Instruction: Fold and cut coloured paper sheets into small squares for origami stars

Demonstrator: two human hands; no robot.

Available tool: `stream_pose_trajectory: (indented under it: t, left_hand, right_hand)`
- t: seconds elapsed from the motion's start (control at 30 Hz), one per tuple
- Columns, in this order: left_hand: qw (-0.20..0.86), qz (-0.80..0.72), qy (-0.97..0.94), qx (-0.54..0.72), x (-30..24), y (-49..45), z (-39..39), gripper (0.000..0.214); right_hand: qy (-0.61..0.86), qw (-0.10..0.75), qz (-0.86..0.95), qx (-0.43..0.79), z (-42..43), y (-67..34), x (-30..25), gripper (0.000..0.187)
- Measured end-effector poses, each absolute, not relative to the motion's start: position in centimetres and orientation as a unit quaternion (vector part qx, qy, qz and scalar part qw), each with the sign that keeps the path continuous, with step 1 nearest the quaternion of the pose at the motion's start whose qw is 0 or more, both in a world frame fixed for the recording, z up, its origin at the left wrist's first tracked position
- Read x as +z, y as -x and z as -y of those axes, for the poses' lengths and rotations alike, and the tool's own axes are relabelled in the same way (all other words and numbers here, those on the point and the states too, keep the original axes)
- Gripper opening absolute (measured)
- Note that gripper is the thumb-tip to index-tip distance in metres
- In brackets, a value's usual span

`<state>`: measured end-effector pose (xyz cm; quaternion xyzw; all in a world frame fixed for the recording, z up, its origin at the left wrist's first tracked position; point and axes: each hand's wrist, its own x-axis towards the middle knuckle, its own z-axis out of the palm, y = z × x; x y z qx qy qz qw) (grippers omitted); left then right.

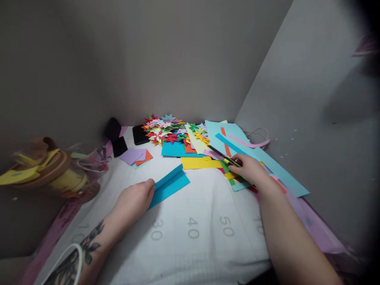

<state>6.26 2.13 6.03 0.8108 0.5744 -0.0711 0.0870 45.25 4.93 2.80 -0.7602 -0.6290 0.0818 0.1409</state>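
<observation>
My left hand (pixel 137 198) is closed on one end of a blue paper strip (pixel 170 186) with a lengthwise fold, held over the white sheet. My right hand (pixel 249 168) is closed round the black-and-yellow handle of what look like scissors (pixel 222 155). Their dark blades point to the far left, over loose coloured paper. Under and beside this hand lie yellow paper (pixel 198 162), green pieces (pixel 233 180) and a large light-blue sheet (pixel 276 170). Further back is a heap of folded paper stars (pixel 169 132) in many colours.
A white sheet with printed numbers (pixel 192 227) covers the table. At left stand a tilted container of craft supplies (pixel 67 176), purple squares (pixel 132 156), an orange square (pixel 145 157) and a black phone-like object (pixel 140 135). Grey walls (pixel 178 59) enclose the back and right.
</observation>
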Motion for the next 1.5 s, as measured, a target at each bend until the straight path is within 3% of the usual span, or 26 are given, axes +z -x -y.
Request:
stream_pose_trajectory:
  t: [0.13, 0.3, 0.67, 0.83, 0.93, 1.0, 1.17, 1.5]
  left_hand:
    - [0.082, -0.592, -0.799, -0.063, 6.1, -6.0, -2.5, 0.028]
    - [0.085, -0.606, -0.789, -0.055, 5.9, -6.0, -2.7, 0.026]
    - [0.110, -0.586, -0.801, -0.045, 6.2, -6.3, -2.3, 0.027]
    - [0.161, -0.588, -0.792, -0.026, 6.3, -6.7, -2.2, 0.034]
    - [0.142, -0.584, -0.799, 0.004, 5.2, -6.6, -2.4, 0.029]
    - [0.140, -0.581, -0.802, 0.027, 4.0, -6.3, -2.9, 0.037]
    - [0.245, -0.586, -0.770, 0.064, 2.2, -4.9, -4.3, 0.047]
    - [0.265, -0.535, -0.796, 0.099, 2.4, -4.8, -4.4, 0.023]
  right_hand:
    - [0.605, 0.239, 0.748, 0.132, -4.2, -43.5, 4.0, 0.029]
    - [0.488, 0.171, 0.831, 0.204, -3.9, -40.8, 3.8, 0.032]
    - [0.481, 0.075, 0.865, 0.120, -4.3, -37.8, 2.8, 0.037]
    - [0.489, 0.091, 0.862, 0.103, -4.6, -37.6, 2.2, 0.039]
    - [0.492, 0.098, 0.858, 0.112, -4.7, -37.6, 2.1, 0.040]
    - [0.498, 0.096, 0.853, 0.123, -4.7, -37.8, 2.2, 0.042]
    - [0.510, 0.091, 0.843, 0.146, -4.7, -38.3, 2.2, 0.042]
    - [0.474, 0.168, 0.857, 0.111, -4.7, -37.6, 2.1, 0.036]
